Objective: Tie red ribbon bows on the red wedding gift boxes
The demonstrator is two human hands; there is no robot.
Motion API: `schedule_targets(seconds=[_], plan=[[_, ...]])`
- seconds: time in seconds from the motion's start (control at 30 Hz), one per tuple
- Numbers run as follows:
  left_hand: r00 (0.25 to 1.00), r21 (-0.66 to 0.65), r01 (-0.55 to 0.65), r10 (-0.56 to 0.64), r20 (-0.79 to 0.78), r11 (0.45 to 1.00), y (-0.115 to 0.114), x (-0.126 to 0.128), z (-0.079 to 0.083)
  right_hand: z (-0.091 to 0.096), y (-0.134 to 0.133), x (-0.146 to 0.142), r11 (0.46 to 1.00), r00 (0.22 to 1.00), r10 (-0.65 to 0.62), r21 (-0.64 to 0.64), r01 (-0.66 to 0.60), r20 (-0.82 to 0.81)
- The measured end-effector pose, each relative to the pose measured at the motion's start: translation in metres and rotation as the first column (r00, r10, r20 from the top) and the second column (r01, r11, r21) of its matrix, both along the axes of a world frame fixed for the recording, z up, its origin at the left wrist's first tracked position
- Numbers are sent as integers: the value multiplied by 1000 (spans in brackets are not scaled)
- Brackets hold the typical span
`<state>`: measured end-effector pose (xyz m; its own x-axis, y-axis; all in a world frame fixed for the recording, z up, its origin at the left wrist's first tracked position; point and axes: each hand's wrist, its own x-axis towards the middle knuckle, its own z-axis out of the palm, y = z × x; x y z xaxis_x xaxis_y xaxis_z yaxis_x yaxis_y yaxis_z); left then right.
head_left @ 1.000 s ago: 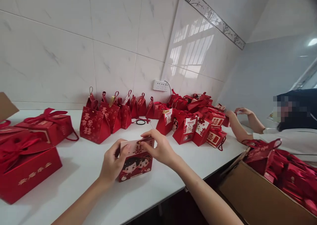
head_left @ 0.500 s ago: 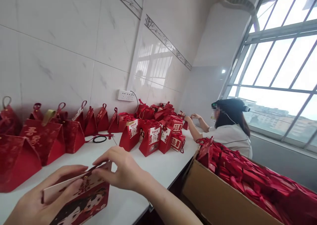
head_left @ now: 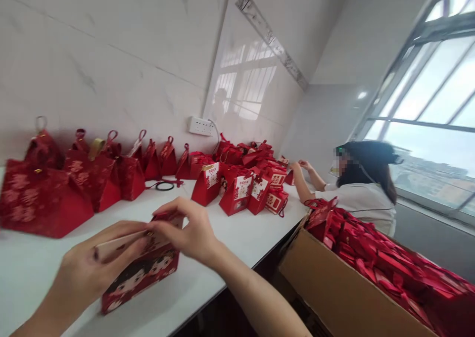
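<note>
In the head view, looks farther right than a second ago, bringing in more of the window (head_left: 438,94) beyond the carton (head_left: 326,277). Keeps the printed box (head_left: 148,272) between both hands, left of the carton, on or just above the desk (head_left: 237,243); cannot tell which. Draws the right fingers closer to the left fingertips than half a second ago, probably leaving the handling of the top edge unfinished. Wraps the left hand (head_left: 83,267) around the end farther from the carton, thumb in front, fingers behind, gap narrow. Arches the right hand (head_left: 196,233) over the end nearer the carton, thumb and forefinger pinching the top edge.
</note>
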<state>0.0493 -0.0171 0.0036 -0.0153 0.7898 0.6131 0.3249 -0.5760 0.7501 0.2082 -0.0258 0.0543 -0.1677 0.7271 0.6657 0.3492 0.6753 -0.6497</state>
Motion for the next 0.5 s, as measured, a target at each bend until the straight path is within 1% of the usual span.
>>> schedule_targets(seconds=[0.03, 0.1, 0.13, 0.2, 0.27, 0.33, 0.4, 0.43, 0.5], plan=[[998, -52, 51, -52, -19, 997, -5, 0, 6, -1, -1, -2, 999, 999, 1, -41, -3, -50], [992, -121, 122, -123, 3, 985, -12, 3, 16, -2, -1, -4, 997, 989, -7, -82, -6, -145], [987, -128, 159, -155, 37, 979, -13, 4, 18, -2, -1, -4, 995, 982, -12, -102, -8, -187], [973, -168, 229, -220, 73, 959, -14, 7, 19, -2, 0, -2, 989, 971, -32, -147, -3, -237], [969, -187, 239, -224, 100, 953, -14, 8, 17, -6, -1, 4, 991, 967, -39, -135, 5, -251], [969, -200, 236, -215, 119, 951, -14, 7, 14, -17, -4, 14, 997, 969, -33, -72, 16, -243], [959, -218, 274, -249, 136, 937, -14, 4, 9, -35, -7, 26, 999, 978, -51, -13, 50, -201], [948, -223, 312, -285, 144, 924, -13, 2, 5, -45, -9, 31, 998, 981, -64, -8, 63, -181], [917, -219, 396, -372, 144, 892, -12, -2, -3, -65, -14, 38, 998, 989, -53, -53, 46, -135]])
